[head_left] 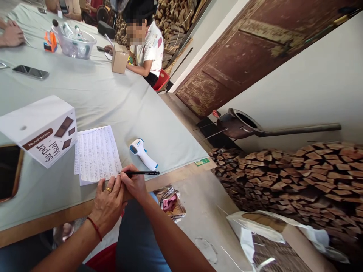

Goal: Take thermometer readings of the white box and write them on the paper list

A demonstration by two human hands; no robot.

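My right hand (pixel 134 185) grips a black pen (pixel 144 172), its tip at the lower right corner of a sheet of paper (pixel 99 155) covered in rows of handwriting. More paper lies beneath that sheet. My left hand (pixel 110 200), with a ring and a red wrist cord, lies with fingers stretched over the sheet's bottom edge, close against the right hand. To the right of the paper rests a white and blue forehead thermometer (pixel 143 154). A white box marked "Su-per Meal" (pixel 47 130) stands left of the sheet.
On the cloth-covered table (pixel 93 94) are a dark-screened device (pixel 10 172), a phone (pixel 30 71), a clear basket of bottles (pixel 75 43), an orange tape dispenser (pixel 50 41) and a cardboard box (pixel 119 58). Another person (pixel 150 49) sits beyond. Stacked firewood (pixel 297 181) lines the right wall.
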